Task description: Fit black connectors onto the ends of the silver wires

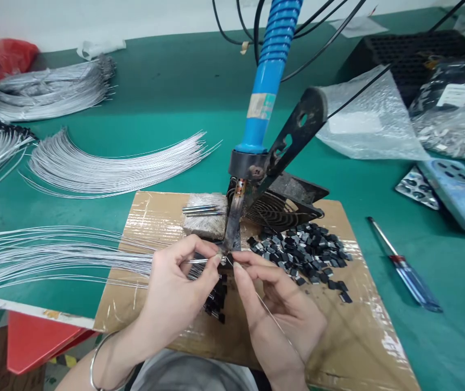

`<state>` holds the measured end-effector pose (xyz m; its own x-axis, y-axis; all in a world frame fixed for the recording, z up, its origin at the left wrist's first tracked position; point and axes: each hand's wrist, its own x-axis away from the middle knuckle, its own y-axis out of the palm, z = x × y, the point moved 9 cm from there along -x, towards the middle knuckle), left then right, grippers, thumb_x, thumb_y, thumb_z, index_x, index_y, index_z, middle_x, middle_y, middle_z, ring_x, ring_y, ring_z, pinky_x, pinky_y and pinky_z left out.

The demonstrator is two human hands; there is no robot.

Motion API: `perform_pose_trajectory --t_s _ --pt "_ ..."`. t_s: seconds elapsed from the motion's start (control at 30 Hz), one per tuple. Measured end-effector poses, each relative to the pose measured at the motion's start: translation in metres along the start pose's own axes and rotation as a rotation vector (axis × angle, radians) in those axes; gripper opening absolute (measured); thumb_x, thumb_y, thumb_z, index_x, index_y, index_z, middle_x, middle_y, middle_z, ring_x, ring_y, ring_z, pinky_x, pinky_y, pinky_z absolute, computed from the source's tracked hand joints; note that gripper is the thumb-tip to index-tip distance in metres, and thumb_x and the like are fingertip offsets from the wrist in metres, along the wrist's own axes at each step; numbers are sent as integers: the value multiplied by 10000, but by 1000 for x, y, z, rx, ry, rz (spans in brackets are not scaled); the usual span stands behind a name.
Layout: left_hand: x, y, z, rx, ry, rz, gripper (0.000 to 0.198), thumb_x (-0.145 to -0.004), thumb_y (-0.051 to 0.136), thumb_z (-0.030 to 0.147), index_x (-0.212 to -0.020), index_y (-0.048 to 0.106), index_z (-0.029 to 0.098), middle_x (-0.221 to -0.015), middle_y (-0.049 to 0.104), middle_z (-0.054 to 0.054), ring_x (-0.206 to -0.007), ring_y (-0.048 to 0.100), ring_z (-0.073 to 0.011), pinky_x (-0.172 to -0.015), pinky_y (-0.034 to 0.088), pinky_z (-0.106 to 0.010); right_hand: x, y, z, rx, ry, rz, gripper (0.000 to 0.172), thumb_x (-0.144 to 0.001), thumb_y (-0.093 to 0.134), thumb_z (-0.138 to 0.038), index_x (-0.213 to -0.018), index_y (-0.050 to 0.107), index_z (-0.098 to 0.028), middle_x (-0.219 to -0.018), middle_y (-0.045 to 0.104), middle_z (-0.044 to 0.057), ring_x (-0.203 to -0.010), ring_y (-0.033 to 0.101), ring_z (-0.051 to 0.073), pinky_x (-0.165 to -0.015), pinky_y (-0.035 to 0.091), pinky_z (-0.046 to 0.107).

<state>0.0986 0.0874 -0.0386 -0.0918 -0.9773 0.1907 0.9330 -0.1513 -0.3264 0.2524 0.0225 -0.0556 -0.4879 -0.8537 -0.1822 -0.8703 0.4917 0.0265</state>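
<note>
My left hand (179,293) pinches a thin grey wire (197,261) between thumb and index finger, its end at the tip of a soldering iron (234,217). The iron has a blue handle and is clamped tip-down in a black bracket (297,130). From the right, my right hand (281,304) grips a strand of solder wire (275,320) that runs back across the palm. Its end reaches the same spot under the tip, where small details are hidden by my fingers. Several black-ended wires (216,304) lie beneath my left hand.
A cardboard sheet (362,326) carries a pile of small black pieces (305,252), a fan (285,206) and a grey block (203,225). Wire bundles (114,168) spread at left. A screwdriver (407,271), phone (460,190) and plastic bag (370,119) are at right.
</note>
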Motion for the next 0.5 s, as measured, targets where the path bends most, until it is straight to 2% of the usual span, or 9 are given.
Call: perform_pose_trajectory --t_s 0.37,0.43,0.5 --pt "0 0 -2 10 -6 4 86 -794 662 198 -712 662 171 -793 741 -45 -765 674 -186 -643 475 -268 -1 2 1 24 6 -9 95 -857 721 -130 -805 691 -203 -983 784 66 -949 745 199 -858 590 329" --pt "-2 0 -4 31 -14 -2 91 -789 668 197 -703 656 169 -786 741 -46 -757 674 -183 -664 484 -270 -4 -8 -4 63 6 -11 102 -856 727 -153 -781 686 -208 -973 793 68 -909 758 203 -820 602 323" --pt "-3 -2 -8 39 -24 -5 91 -784 674 194 -700 653 167 -794 745 -49 -758 676 -181 -678 491 -270 -9 -28 -13 111 6 32 109 -836 756 -195 -751 690 -214 -948 799 79 -847 767 220 -756 615 328"
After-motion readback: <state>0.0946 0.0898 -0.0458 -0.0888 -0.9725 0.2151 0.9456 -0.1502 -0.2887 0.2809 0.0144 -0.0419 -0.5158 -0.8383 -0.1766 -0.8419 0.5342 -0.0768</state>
